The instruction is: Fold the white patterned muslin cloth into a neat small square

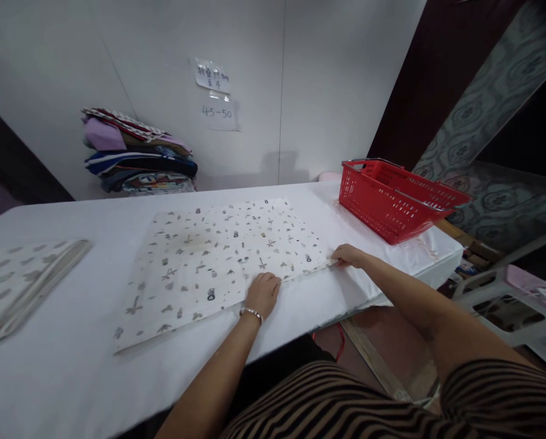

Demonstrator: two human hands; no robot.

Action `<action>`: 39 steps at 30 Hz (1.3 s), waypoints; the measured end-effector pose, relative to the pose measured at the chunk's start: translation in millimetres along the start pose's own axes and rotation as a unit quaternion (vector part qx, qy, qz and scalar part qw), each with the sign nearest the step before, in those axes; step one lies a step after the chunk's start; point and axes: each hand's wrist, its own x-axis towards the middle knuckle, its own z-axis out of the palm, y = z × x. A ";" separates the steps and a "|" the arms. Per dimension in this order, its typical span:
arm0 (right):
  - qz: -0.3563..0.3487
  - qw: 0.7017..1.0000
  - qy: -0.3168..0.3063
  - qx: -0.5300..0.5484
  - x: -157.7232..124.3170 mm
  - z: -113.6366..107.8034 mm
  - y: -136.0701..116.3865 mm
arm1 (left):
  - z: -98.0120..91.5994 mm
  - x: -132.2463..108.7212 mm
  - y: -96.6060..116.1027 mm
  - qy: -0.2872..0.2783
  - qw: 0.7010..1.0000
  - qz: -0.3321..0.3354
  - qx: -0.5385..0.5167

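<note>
A white cloth with small grey prints (218, 256) lies spread flat on the white table (94, 366). My left hand (262, 292) rests on the cloth's near edge, fingers curled and closed on the hem. My right hand (348, 255) pinches the cloth's near right corner. A silver bracelet sits on my left wrist.
A red plastic basket (394, 198) stands at the table's right end. A folded printed cloth (17, 280) lies at the left. A stack of folded fabrics (136, 152) leans by the wall. Paper notes (216, 91) hang on the wall. White plastic stools (510, 299) stand at the right.
</note>
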 end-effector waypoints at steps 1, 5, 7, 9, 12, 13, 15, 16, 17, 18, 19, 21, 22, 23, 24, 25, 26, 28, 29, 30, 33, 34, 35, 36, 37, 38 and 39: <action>0.003 1.000 -0.005 0.009 0.2 -1.8 3.0 | 0.4 0.0 -0.5 -0.001 1.000 0.003 0.000; 0.009 0.999 -0.013 0.044 0.8 -3.0 12.0 | 2.2 -0.4 -3.1 0.009 1.000 -0.009 -0.012; 0.004 0.998 -0.013 0.059 0.7 -1.9 15.4 | 2.6 -0.8 -3.9 0.017 0.999 -0.019 -0.022; -0.004 0.998 -0.010 0.069 0.2 -0.6 18.7 | 2.4 -1.3 -3.8 0.021 0.999 -0.028 -0.028; -0.016 0.997 -0.003 0.078 -1.5 1.8 23.4 | 0.2 -2.0 -1.3 0.018 0.999 -0.040 -0.031; -0.021 0.997 0.000 0.081 -2.3 2.5 24.9 | -1.0 -2.1 0.0 0.014 0.999 -0.043 -0.031; -0.031 0.996 0.001 0.086 -4.0 3.7 27.8 | -3.6 -1.8 2.9 0.005 0.998 -0.049 -0.027; -0.037 0.995 0.001 0.090 -4.7 4.1 29.3 | -5.1 -1.4 4.3 -0.001 0.998 -0.053 -0.024; -0.045 0.994 0.000 0.097 -5.2 4.4 30.9 | -6.5 -0.7 5.6 -0.008 0.998 -0.057 -0.019; -0.053 0.993 0.000 0.106 -5.4 4.5 32.5 | -8.0 0.1 6.8 -0.016 0.998 -0.059 -0.012; -0.062 0.991 0.000 0.116 -5.4 4.7 34.2 | -9.6 1.2 7.7 -0.025 0.998 -0.061 -0.004; -0.078 0.988 -0.003 0.136 -4.5 4.7 37.8 | -13.0 3.9 8.8 -0.044 0.997 -0.063 0.012; -0.083 0.986 -0.006 0.142 -3.9 4.5 39.6 | -14.8 5.4 8.9 -0.052 0.996 -0.064 0.023; -0.086 0.986 -0.009 0.146 -3.1 4.4 41.2 | -16.7 6.9 8.8 -0.057 0.996 -0.066 0.037; -0.089 0.985 -0.011 0.147 -2.4 4.1 42.8 | -18.4 8.3 8.5 -0.057 0.995 -0.067 0.055; -0.092 0.985 -0.013 0.147 -1.7 3.9 44.1 | -19.8 9.3 8.1 -0.054 0.993 -0.065 0.078; -0.094 0.985 -0.014 0.147 -1.0 3.6 45.3 | -20.7 9.8 7.6 -0.050 0.991 -0.060 0.104; -0.097 0.984 -0.018 0.147 0.1 3.0 47.1 | -21.1 9.2 6.6 -0.054 0.986 -0.035 0.152; -0.096 0.984 -0.023 0.149 0.5 2.7 47.7 | -20.5 8.1 6.2 -0.062 0.984 -0.020 0.167; -0.095 0.984 -0.028 0.151 0.9 2.6 48.3 | -19.7 6.7 5.8 -0.070 0.982 -0.008 0.175; -0.094 0.982 -0.034 0.160 2.1 2.5 49.4 | -18.0 2.7 4.4 -0.076 0.981 0.005 0.176; -0.093 0.982 -0.033 0.163 2.5 2.6 49.6 | -18.1 2.1 3.7 -0.069 0.981 0.006 0.178; -0.091 0.982 -0.032 0.164 2.8 2.8 49.8 | -18.6 1.8 2.8 -0.058 0.982 0.008 0.182; -0.091 0.982 -0.032 0.165 3.0 3.0 49.9 | -19.2 2.0 1.8 -0.043 0.981 0.012 0.187; -0.091 0.981 -0.035 0.165 3.1 3.1 49.9 | -19.7 2.4 0.7 -0.028 0.981 0.017 0.193; -0.091 0.981 -0.038 0.166 3.2 3.3 49.8 | -19.9 2.8 -0.4 -0.017 0.980 0.022 0.199; -0.093 0.981 -0.040 0.166 3.1 3.5 49.6 | -19.8 3.2 -1.5 -0.014 0.978 0.027 0.204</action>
